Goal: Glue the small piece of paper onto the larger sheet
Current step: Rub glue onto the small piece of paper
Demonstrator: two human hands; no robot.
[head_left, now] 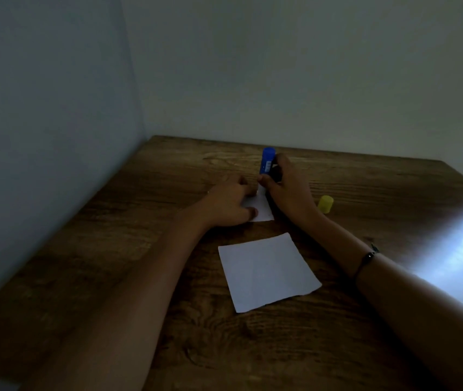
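A small white piece of paper (261,208) lies on the wooden table, partly hidden under my left hand (229,203), which presses it down with its fingers and thumb. My right hand (286,190) grips a blue glue stick (267,160), held upright with its lower end down at the far edge of the small paper. The larger white sheet (268,270) lies flat nearer to me, between my forearms, with nothing on it.
A yellow glue-stick cap (325,204) stands on the table to the right of my right hand. The wooden table (140,249) sits in a corner with walls at the left and back. A bright patch of light falls on the right.
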